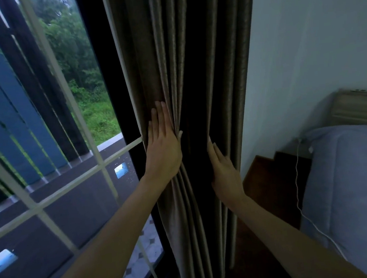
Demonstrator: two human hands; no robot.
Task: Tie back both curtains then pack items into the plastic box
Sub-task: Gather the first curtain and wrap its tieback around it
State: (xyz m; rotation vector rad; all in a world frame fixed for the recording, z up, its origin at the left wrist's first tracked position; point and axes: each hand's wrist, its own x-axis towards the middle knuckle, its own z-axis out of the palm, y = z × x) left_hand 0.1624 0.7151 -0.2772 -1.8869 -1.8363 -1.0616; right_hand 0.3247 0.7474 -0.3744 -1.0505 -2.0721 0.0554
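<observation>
Head view: curtain point(185, 72) between both flat hands.

Dim daylight. Window point(46, 150) with white grid left, trees outside. Pale wall point(313, 38) right; bed point(354, 179), wooden headboard point(359, 108), dark floor point(268, 175).

Single head-worn wide-angle view, looked forward and slightly down, close on the curtain point(187, 94) at 12 o'clock; window point(44, 128) at 9, bed point(354, 179) at 3.
</observation>
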